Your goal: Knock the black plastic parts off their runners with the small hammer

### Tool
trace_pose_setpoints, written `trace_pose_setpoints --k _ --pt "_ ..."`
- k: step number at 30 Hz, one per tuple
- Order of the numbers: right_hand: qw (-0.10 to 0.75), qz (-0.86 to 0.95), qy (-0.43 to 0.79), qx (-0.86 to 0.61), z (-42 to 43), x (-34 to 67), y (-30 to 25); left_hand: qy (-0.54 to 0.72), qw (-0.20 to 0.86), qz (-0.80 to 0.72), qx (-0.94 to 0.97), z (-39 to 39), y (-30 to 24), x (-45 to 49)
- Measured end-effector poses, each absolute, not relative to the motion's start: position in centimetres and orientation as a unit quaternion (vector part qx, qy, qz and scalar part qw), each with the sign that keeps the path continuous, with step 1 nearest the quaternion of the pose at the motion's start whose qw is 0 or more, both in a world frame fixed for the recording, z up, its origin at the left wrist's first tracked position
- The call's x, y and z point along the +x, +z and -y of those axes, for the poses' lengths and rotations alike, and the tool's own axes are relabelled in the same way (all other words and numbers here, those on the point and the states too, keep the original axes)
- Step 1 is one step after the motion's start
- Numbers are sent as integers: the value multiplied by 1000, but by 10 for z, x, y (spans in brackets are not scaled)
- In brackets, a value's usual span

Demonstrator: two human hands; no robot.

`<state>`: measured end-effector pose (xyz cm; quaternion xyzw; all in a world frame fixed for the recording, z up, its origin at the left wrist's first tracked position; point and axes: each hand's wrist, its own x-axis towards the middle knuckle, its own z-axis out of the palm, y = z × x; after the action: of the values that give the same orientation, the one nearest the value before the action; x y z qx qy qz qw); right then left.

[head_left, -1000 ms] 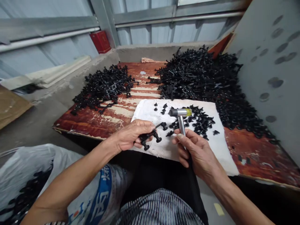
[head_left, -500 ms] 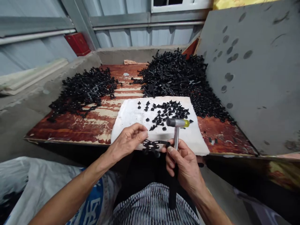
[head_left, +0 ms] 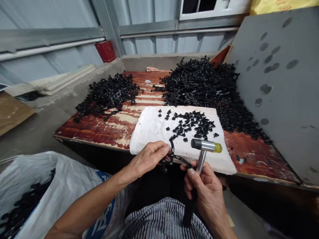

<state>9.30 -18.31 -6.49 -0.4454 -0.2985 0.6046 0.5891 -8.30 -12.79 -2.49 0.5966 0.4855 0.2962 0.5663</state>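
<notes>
My left hand (head_left: pixel 152 158) pinches one side of a black jointed strip (head_left: pixel 172 151) with round ends, held just in front of the white cloth. The strip's other end runs to my right hand (head_left: pixel 203 182), caught between thumb and fingertip. That same hand also grips a small mallet (head_left: pixel 203 156) upright; its head has a black face and a yellow face, and its black handle points down toward my lap. Past the strip, many small black studs (head_left: pixel 196 124) lie scattered on the white cloth (head_left: pixel 152 129).
Behind the cloth rises a large heap of black parts (head_left: pixel 199 83), with a smaller heap (head_left: pixel 111 93) at the left of the worn red-brown table (head_left: pixel 72 132). A grey board (head_left: pixel 281 99) stands on the right. Lower left sits a white sack (head_left: pixel 67 179) holding black parts.
The view has turned left, so the scene sits further right. The black strip was flat and lattice-like; now it looks turned and bent, with one arm pointing up.
</notes>
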Motion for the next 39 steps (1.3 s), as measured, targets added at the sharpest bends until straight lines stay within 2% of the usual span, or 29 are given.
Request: trace_pose_setpoints --k 11,16,20,25,39 --pt "558 336 615 -444 173 81 -59 209 528 -516 641 98 -5 -87" --pt "595 340 527 -503 163 97 -55 182 489 -536 664 65 2 -106" --pt "571 389 475 -546 156 114 -57 152 472 -517 698 49 -1 -109" --pt "545 397 489 -554 153 120 -61 137 437 -504 732 38 -4 -106" --pt "562 387 483 -549 151 121 -61 140 432 -492 743 32 -13 -105"
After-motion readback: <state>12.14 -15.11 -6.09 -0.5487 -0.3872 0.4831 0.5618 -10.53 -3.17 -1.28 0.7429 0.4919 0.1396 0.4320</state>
